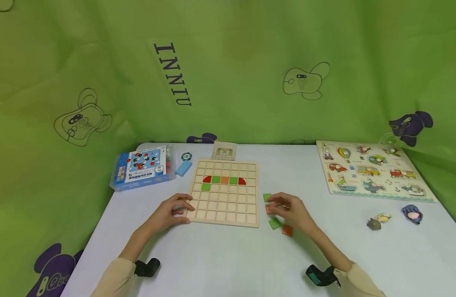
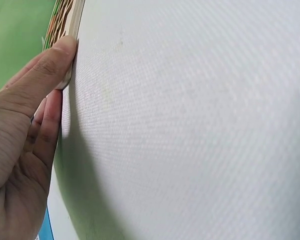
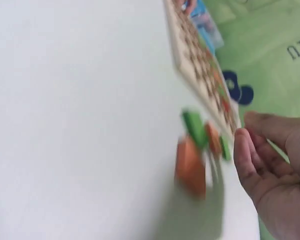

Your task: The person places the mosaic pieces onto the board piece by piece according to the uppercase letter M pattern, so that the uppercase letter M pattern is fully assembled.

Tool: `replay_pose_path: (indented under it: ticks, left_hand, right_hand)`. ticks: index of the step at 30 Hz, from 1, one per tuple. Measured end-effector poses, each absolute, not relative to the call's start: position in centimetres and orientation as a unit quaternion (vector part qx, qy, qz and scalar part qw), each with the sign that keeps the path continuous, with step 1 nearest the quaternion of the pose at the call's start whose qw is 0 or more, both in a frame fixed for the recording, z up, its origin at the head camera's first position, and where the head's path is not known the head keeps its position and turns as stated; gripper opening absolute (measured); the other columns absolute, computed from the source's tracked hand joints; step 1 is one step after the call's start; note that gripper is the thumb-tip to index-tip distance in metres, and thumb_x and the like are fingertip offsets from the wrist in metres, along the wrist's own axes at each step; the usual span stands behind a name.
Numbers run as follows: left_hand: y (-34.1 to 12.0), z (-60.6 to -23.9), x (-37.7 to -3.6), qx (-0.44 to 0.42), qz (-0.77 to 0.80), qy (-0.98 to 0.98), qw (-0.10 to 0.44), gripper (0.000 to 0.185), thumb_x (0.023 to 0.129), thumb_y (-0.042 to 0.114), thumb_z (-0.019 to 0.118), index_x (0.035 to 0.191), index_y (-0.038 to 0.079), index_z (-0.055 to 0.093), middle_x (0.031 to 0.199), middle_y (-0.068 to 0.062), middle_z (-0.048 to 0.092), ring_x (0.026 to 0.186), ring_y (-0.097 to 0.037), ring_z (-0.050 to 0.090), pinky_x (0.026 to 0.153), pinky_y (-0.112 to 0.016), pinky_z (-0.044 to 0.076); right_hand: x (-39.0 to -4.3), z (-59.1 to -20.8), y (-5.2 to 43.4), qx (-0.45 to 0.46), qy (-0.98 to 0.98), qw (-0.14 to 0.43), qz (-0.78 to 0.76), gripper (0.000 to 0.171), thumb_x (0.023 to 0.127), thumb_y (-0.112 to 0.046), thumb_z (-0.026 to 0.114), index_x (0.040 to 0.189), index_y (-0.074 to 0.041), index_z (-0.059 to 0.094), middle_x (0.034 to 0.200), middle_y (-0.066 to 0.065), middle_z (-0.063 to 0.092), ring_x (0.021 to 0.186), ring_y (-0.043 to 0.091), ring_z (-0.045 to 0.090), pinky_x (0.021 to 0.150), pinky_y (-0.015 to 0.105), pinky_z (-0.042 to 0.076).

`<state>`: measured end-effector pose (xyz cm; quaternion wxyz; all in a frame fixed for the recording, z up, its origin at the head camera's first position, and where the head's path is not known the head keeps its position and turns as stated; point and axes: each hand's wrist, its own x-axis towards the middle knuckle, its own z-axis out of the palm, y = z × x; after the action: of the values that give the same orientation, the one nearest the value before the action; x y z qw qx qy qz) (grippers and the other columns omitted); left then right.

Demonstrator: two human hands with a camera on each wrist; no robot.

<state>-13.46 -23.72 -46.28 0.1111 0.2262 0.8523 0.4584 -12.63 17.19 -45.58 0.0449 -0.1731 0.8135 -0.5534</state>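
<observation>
The person's left hand rests at the near-left corner of the wooden grid board, fingers fairly straight and the thumb pressed against the board's edge, so its grip is loose and steadying, closed around nothing. The right hand hovers over the loose tiles just right of the board, its fingers curled down over an orange tile; whether they already pinch it I cannot tell, since the head view hides the fingertips and the right wrist view is blurred. Close by on the white desk lie a green tile beyond the hand, another green tile and an orange square nearer the person. On the board, a row of red, green and orange pieces is already laid, with one green piece below its left end. To do this step well, I'd say keep the left thumb firm on the edge so the board cannot slide, take one tile cleanly by its edges without nudging its neighbours, and lower it flat and square into its cell. Further off sit a blue box, a pattern card and a vehicle peg puzzle.
</observation>
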Motion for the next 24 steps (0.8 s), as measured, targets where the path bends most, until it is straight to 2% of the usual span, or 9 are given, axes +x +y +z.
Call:
replay_pose_path:
  ticks: [5, 9, 13, 17, 20, 24]
  left_hand:
    - [-24.0, -46.2, -13.3, 0.221, 0.463, 0.851, 0.113, 0.029, 0.076, 0.006, 0.079, 0.104, 0.006, 0.07, 0.136, -0.016, 0.046, 0.127, -0.038, 0.043, 0.09, -0.03, 0.055]
    - [-24.0, -46.1, -13.3, 0.223, 0.465, 0.849, 0.114, 0.029, 0.076, 0.006, 0.079, 0.104, 0.006, 0.07, 0.136, -0.017, 0.046, 0.127, -0.039, 0.042, 0.09, -0.029, 0.055]
    - [-24.1, -46.1, -13.3, 0.224, 0.465, 0.849, 0.112, 0.029, 0.076, 0.005, 0.079, 0.104, 0.006, 0.07, 0.136, -0.017, 0.046, 0.126, -0.039, 0.043, 0.089, -0.03, 0.055]
    - [-24.1, -46.4, -13.3, 0.227, 0.463, 0.849, 0.111, 0.029, 0.076, 0.006, 0.079, 0.104, 0.006, 0.07, 0.136, -0.017, 0.046, 0.127, -0.039, 0.042, 0.09, -0.031, 0.055]
    - [-24.0, -46.5, -13.4, 0.231, 0.461, 0.85, 0.106, 0.029, 0.076, 0.007, 0.079, 0.104, 0.006, 0.07, 0.135, -0.018, 0.047, 0.126, -0.04, 0.043, 0.09, -0.033, 0.055]
    - [-23.9, -46.4, -13.4, 0.231, 0.462, 0.85, 0.102, 0.028, 0.077, 0.005, 0.078, 0.104, 0.005, 0.07, 0.134, -0.019, 0.048, 0.125, -0.041, 0.043, 0.089, -0.036, 0.055]
  right_hand:
    - [-9.8, -45.6, 20.3, -0.211, 0.835, 0.037, -0.507, 0.028, 0.08, 0.0, 0.075, 0.106, 0.005, 0.064, 0.098, 0.016, 0.068, 0.082, 0.02, 0.066, 0.074, 0.027, 0.059]
    - [-8.0, -46.3, 21.0, -0.225, 0.869, -0.02, -0.44, 0.038, 0.069, -0.003, 0.084, 0.103, 0.0, 0.066, 0.095, 0.009, 0.07, 0.079, 0.013, 0.065, 0.069, 0.027, 0.06]
    - [-7.3, -47.1, 20.5, -0.196, 0.885, -0.072, -0.415, 0.039, 0.064, 0.0, 0.086, 0.098, -0.002, 0.068, 0.089, 0.003, 0.07, 0.074, 0.008, 0.063, 0.064, 0.022, 0.058]
    - [-7.0, -47.1, 20.1, -0.132, 0.88, -0.063, -0.451, 0.033, 0.067, 0.007, 0.082, 0.096, 0.0, 0.069, 0.087, 0.004, 0.07, 0.07, 0.004, 0.06, 0.061, 0.019, 0.057]
    - [-7.3, -46.5, 19.9, -0.097, 0.877, -0.06, -0.467, 0.032, 0.069, 0.008, 0.08, 0.097, 0.0, 0.069, 0.088, 0.008, 0.072, 0.071, 0.008, 0.063, 0.061, 0.02, 0.058]
    - [-8.6, -45.8, 18.8, -0.079, 0.868, -0.066, -0.485, 0.032, 0.071, 0.006, 0.079, 0.101, 0.001, 0.069, 0.095, 0.012, 0.071, 0.078, 0.019, 0.068, 0.065, 0.021, 0.059]
